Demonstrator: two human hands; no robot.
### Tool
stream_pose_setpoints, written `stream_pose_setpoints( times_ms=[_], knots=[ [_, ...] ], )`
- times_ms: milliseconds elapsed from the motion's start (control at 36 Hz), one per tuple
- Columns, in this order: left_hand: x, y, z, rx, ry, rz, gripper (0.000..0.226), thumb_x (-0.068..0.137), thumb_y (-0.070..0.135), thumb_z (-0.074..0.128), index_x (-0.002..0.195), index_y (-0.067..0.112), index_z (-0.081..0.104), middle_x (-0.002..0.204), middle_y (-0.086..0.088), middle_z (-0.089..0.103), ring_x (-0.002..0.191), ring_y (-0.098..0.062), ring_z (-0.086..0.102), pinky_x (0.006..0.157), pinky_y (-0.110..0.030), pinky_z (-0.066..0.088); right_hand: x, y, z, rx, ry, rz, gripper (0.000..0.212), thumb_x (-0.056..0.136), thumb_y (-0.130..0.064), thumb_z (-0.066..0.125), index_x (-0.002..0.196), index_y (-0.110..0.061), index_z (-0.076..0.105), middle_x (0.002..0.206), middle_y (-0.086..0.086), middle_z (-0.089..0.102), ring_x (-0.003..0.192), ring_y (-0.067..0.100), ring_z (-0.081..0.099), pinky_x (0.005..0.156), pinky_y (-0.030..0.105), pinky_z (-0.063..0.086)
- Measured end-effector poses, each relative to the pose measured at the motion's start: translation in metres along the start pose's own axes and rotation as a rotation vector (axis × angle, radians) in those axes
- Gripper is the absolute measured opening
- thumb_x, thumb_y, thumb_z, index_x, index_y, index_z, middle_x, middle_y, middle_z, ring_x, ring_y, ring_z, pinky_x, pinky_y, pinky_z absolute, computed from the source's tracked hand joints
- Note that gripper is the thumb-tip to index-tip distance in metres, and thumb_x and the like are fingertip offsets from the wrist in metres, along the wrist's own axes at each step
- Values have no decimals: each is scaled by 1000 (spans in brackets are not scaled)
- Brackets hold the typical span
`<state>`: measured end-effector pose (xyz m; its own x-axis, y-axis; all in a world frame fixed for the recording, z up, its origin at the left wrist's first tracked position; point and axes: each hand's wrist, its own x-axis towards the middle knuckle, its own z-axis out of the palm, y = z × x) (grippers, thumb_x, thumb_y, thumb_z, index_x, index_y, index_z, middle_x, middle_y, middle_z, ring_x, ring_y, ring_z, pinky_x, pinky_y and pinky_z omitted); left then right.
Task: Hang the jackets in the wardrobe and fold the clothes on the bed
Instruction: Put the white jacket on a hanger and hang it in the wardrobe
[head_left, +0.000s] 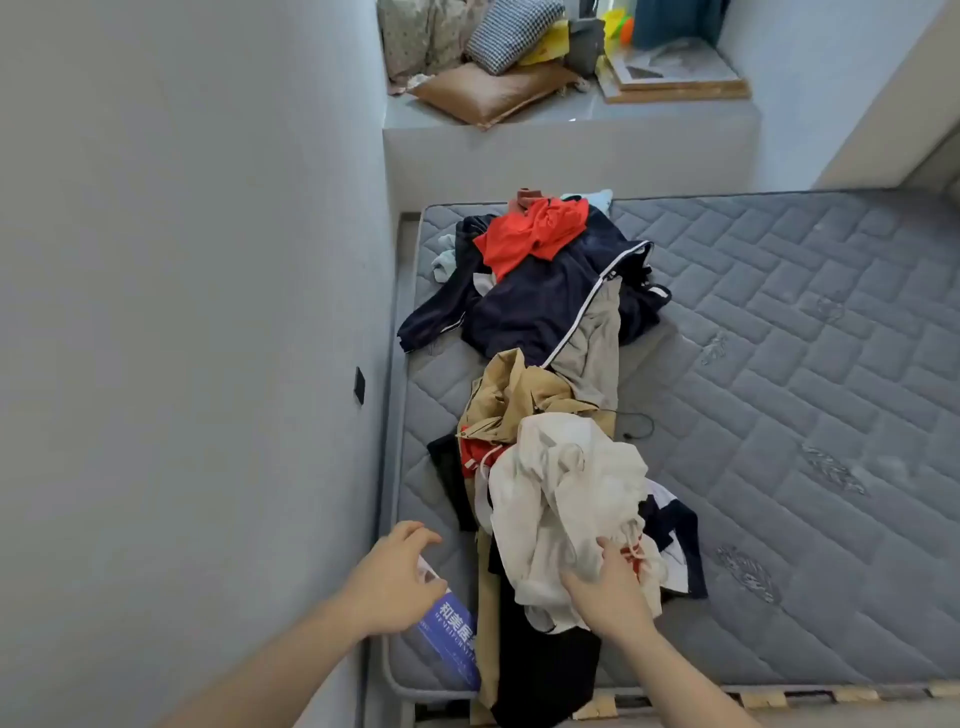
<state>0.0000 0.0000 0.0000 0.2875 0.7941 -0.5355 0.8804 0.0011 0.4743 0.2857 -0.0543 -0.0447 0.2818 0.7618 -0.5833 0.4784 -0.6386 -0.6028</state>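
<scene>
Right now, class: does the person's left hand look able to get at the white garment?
Probably yes. The left hand hovers open beside the white garment, which lies on top of the pile with nothing between; the right hand already rests on it.

Both forearms enter from the bottom edge, bare, angled up and inward. Left hand (392, 574): palm down, fingers loosely curled and spread, nothing held, hovering. Right hand (610, 590): palm down, reaching further forward, fingers extended and lying on white fabric, thumb out to the left; whether any fingertip pinches is not clear. Hands well apart.
</scene>
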Motion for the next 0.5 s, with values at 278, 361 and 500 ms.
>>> stream_pose_setpoints(
  times_ms=[278,361,500],
  knots=[
    [62,-33,11,-115,-164,-80,46,97,46,62,138,27,49,137,12,45,113,-6,56,81,-14,54,62,11,44,58,236,229,21,94,-27,61,113,-19,57,107,-2,63,98,22,61,84,39,50],
    [63,-37,13,-88,-176,-64,45,97,46,61,136,26,51,134,10,49,111,-7,58,84,-16,53,60,11,40,12,277,199,7,97,-18,54,96,-21,61,90,-1,66,84,22,62,73,37,50],
    [55,-21,-1,-41,-173,4,45,94,42,63,136,29,52,133,14,50,103,1,57,88,-15,47,26,-20,5,188,451,-88,39,100,-17,56,66,-23,39,60,-10,48,58,7,42,55,31,36]
  ],
)
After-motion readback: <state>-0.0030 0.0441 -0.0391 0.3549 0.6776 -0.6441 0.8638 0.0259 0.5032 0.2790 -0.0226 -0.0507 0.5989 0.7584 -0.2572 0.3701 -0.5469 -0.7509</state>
